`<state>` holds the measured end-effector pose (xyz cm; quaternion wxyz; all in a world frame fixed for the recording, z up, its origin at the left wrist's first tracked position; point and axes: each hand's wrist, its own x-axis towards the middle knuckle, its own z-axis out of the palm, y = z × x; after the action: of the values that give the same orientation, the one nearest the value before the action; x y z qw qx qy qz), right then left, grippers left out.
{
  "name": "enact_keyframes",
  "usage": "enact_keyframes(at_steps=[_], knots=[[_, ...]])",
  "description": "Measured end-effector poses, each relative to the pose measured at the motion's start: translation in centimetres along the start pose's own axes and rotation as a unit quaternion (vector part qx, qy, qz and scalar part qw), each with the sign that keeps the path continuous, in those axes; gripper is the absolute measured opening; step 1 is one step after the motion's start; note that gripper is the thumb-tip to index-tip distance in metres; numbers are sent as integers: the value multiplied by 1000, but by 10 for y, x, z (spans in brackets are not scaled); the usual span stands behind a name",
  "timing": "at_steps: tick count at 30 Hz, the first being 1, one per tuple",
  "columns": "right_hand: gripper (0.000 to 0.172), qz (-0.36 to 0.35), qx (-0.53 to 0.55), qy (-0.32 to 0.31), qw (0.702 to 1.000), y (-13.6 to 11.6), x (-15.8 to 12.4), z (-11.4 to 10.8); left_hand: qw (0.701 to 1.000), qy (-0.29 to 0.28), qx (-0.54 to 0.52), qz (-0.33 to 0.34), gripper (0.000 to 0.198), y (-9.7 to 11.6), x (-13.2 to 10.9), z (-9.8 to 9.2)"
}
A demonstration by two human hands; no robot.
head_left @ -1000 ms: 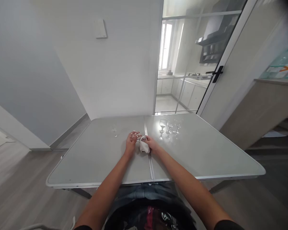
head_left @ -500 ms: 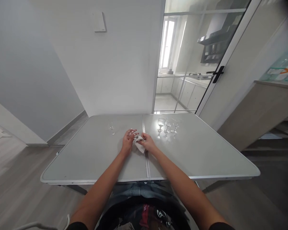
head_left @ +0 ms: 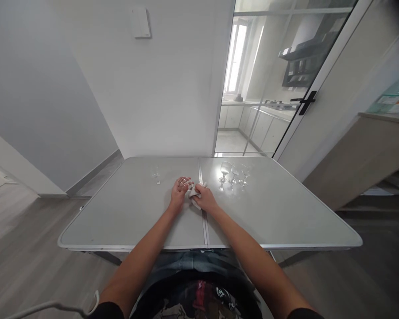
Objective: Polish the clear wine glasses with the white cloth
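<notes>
My left hand [head_left: 178,193] is closed around the bowl of a small clear wine glass [head_left: 185,181], which lies tilted with its stem side toward the right. My right hand [head_left: 204,197] grips a white cloth [head_left: 195,193] and presses it against the glass at the stem or foot; the exact contact is hidden by the fingers and cloth. Both hands meet just above the middle of the table, close to its centre seam.
Three stemmed glasses [head_left: 233,173] stand upright in a row right of the hands. Another glass [head_left: 157,176] stands at the back left. The grey folding table [head_left: 269,217] has a metal rim. Behind it are a white wall and a glass door [head_left: 252,88].
My right hand has gathered the cloth closer, so less of it hangs down. The left hand still holds the glass. The view has shifted slightly.
</notes>
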<state>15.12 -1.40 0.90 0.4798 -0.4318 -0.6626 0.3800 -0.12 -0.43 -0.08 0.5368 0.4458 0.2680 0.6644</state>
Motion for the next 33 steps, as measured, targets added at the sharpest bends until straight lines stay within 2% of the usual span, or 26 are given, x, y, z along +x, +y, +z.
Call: enact_keyframes(at_steps=[2, 3, 5, 7, 9, 11, 13, 15, 17, 20, 22, 24, 26, 28, 31, 33], knots=[[25, -14, -37, 5, 999, -1, 0, 3, 1000, 2, -7, -3, 54, 0, 0, -1], [25, 1, -7, -11, 1000, -1, 1, 4, 1000, 1, -14, -7, 54, 1, 0, -2], [29, 65, 117, -73, 988, -1, 3, 4, 1000, -8, -22, -18, 52, 2, -1, -1], [38, 137, 238, -131, 953, -1, 5, 1, 999, -21, -25, -23, 52, 3, -2, 0], [42, 164, 279, -152, 934, 0, 6, -3, 999, -32, -27, -20, 53, 4, -2, 2], [37, 123, 215, -120, 962, 0, 4, -6, 999, -32, -26, -6, 53, 5, -2, 4], [31, 46, 72, -53, 995, -1, 2, -5, 1000, -24, -17, 9, 53, 5, -2, 4], [27, -14, -54, 3, 998, -3, 1, -2, 1000, -17, -7, 16, 52, 6, -2, 3], [27, -33, -75, 14, 997, -5, 1, 2, 1000, -16, -7, 11, 52, 7, -2, 3], [34, 20, 89, -10, 996, -6, 2, 7, 1000, -17, -22, 5, 53, 10, -3, 2], [37, 93, 227, -40, 969, -5, 3, 7, 999, -22, -30, 7, 59, 11, -4, 3], [43, 154, 315, -75, 933, -4, 3, 4, 999, -40, -35, 8, 69, 10, -5, 4], [44, 176, 355, -96, 913, -3, 2, 1, 997, -68, -30, -3, 77, 7, -7, 6], [43, 170, 372, -93, 908, -4, 3, 0, 996, -85, -12, -20, 73, 2, -8, 7], [41, 152, 383, -60, 909, -5, 5, 4, 997, -66, 13, -29, 56, -4, -8, 7], [40, 151, 381, -24, 912, -6, 8, 8, 998, -47, 23, -25, 51, -6, -7, 7]])
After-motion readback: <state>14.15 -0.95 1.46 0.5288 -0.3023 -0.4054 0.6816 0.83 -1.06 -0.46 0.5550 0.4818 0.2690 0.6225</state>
